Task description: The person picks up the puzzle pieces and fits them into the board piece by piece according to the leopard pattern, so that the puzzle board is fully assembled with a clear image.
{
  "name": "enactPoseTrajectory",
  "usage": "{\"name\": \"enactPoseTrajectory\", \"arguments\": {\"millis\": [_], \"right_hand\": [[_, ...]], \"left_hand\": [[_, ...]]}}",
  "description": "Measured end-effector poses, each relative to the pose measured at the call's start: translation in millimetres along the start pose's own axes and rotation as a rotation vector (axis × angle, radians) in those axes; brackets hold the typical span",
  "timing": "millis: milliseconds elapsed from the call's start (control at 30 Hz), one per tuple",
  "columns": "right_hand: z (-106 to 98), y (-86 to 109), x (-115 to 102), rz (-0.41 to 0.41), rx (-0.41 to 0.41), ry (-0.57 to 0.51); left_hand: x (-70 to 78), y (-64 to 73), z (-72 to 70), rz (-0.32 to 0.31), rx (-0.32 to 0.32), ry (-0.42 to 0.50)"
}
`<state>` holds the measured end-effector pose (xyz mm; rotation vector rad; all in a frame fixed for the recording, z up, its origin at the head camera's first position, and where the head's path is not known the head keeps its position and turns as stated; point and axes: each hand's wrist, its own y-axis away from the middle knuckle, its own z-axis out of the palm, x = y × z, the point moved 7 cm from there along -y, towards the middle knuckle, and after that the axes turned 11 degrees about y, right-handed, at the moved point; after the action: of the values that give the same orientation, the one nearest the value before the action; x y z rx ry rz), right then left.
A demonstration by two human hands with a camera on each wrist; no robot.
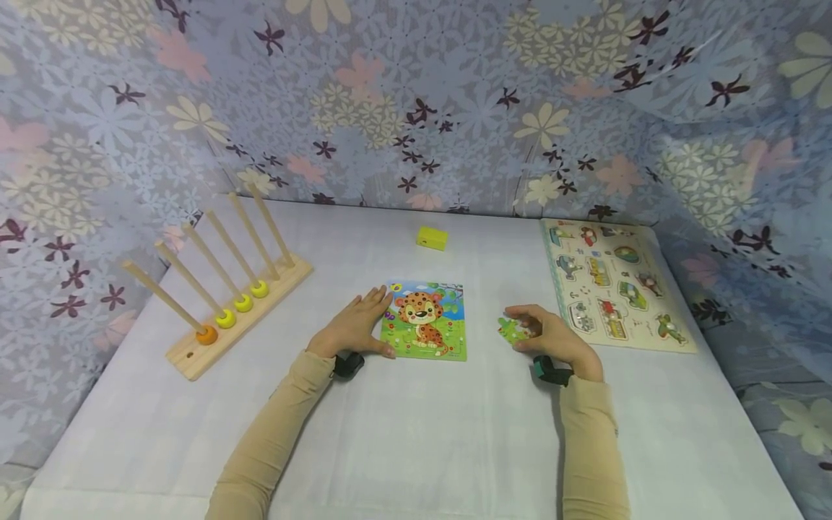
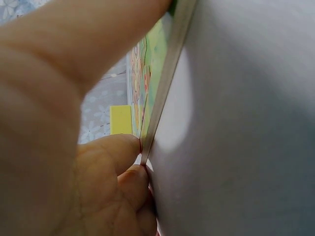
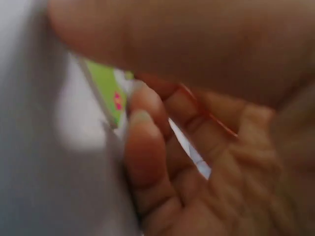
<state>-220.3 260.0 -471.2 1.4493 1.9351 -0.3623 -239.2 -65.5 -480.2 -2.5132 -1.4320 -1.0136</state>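
A square jigsaw puzzle [image 1: 425,318] with a spotted leopard cub on green grass and blue sky lies flat mid-table. My left hand [image 1: 354,326] rests at its left side, fingers extended along the edge and thumb at the lower-left corner. In the left wrist view, fingertips touch the thin edge of the puzzle board [image 2: 165,81]. To the right of the board, my right hand [image 1: 552,338] curls its thumb and fingers round green jigsaw pieces [image 1: 510,331] at the table surface. The right wrist view shows a green piece [image 3: 102,88] with a pink mark, partly hidden by the fingers.
A wooden peg stand [image 1: 247,318] with upright rods and several yellow and orange beads stands on the left. Behind the puzzle lies a yellow block [image 1: 432,238]. A picture board [image 1: 620,285] lies at the far right. Flowered cloth [image 1: 416,108] hangs behind the table.
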Motion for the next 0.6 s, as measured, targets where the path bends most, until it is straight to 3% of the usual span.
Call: {"name": "enactPoseTrajectory", "arguments": {"millis": [200, 467, 600], "right_hand": [[2, -10.1, -7, -0.022, 0.07, 0.027], [6, -30.3, -5, 0.145, 0.158, 0.01], [10, -37.0, -11, 0.186, 0.18, -0.011]], "left_hand": [[2.0, 0.9, -1.0, -0.004, 0.001, 0.011], [1.9, 0.6, 0.1, 0.002, 0.004, 0.006], [1.3, 0.4, -0.2, 0.004, 0.008, 0.008]]}}
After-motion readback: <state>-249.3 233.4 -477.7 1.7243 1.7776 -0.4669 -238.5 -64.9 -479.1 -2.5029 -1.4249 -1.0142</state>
